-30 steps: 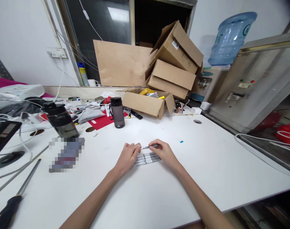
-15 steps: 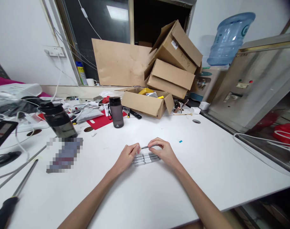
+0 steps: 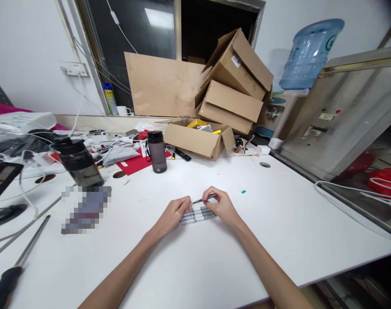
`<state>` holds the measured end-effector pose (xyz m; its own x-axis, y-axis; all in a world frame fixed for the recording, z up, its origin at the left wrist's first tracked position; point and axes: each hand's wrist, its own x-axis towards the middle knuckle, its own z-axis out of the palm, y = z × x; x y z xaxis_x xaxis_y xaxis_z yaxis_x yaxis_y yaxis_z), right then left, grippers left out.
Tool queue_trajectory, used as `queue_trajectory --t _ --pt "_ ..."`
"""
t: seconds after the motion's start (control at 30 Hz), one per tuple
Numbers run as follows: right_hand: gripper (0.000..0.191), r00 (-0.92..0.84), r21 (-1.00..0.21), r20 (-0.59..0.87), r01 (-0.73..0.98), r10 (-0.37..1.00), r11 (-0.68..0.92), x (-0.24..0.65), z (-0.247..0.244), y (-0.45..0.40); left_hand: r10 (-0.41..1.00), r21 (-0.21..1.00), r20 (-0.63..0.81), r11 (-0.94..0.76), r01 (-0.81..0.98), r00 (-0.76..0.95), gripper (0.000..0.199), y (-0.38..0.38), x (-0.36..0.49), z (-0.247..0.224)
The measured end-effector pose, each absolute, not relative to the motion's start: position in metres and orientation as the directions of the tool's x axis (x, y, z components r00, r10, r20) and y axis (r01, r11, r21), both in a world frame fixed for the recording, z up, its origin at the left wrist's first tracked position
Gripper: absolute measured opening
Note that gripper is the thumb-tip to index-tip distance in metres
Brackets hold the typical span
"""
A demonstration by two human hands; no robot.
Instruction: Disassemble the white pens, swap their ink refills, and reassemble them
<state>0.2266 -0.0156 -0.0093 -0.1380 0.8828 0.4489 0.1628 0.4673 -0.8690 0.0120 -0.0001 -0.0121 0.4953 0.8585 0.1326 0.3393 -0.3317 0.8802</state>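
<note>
A slim dark pen (image 3: 197, 201) spans the gap between my two hands, a little above the white table (image 3: 169, 262). My left hand (image 3: 178, 210) is closed at the pen's left end, with its fingertips pinched together. My right hand (image 3: 220, 204) pinches the other end between thumb and fingers, and a dark part shows there. Just below and behind the fingers, several clear and grey pens (image 3: 198, 215) lie side by side in a row on the table. Parts of that row are hidden by both hands.
A dark bottle (image 3: 157, 154) stands beyond my hands, near an open cardboard box (image 3: 195, 139). To the left are a larger bottle (image 3: 78, 163), a blurred-out flat object (image 3: 88, 210) and a screwdriver (image 3: 30, 244). A small blue scrap (image 3: 243, 192) lies right of my hands.
My hands have shifted slightly to the right. The pen's right end now tilts up more, and more of its dark part shows at my right fingers. The row of pens lies still.
</note>
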Motion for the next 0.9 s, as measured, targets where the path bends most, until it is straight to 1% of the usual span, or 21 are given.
queue_trajectory --t 0.17,0.3,0.4,0.53,0.7,0.9 --pt "0.008 -0.082 -0.87 0.47 0.126 0.879 0.477 0.229 -0.009 -0.012 0.856 0.903 0.122 -0.306 0.303 0.503 0.048 0.003 0.012 -0.013" --pt "0.015 -0.052 -0.881 0.467 0.062 0.883 0.47 0.23 -0.006 -0.012 0.86 0.925 0.126 -0.282 0.254 0.495 0.048 0.006 0.011 -0.017" --pt "0.015 -0.034 -0.886 0.462 0.027 0.886 0.463 0.229 -0.003 -0.013 0.871 0.937 0.127 -0.262 0.23 0.475 0.048 0.008 0.01 -0.02" --pt "0.016 -0.007 -0.873 0.477 0.113 0.879 0.475 0.226 -0.002 -0.016 0.884 0.941 0.137 -0.257 0.22 0.446 0.048 0.01 0.01 -0.02" --pt "0.018 -0.051 -0.847 0.488 0.213 0.872 0.486 0.223 -0.002 -0.02 0.888 0.934 0.131 -0.26 0.246 0.442 0.047 0.009 0.01 -0.018" --pt "0.02 0.059 -0.847 0.502 0.234 0.863 0.477 0.226 -0.004 -0.015 0.894 0.933 0.139 -0.263 0.247 0.426 0.047 0.012 0.008 -0.02"
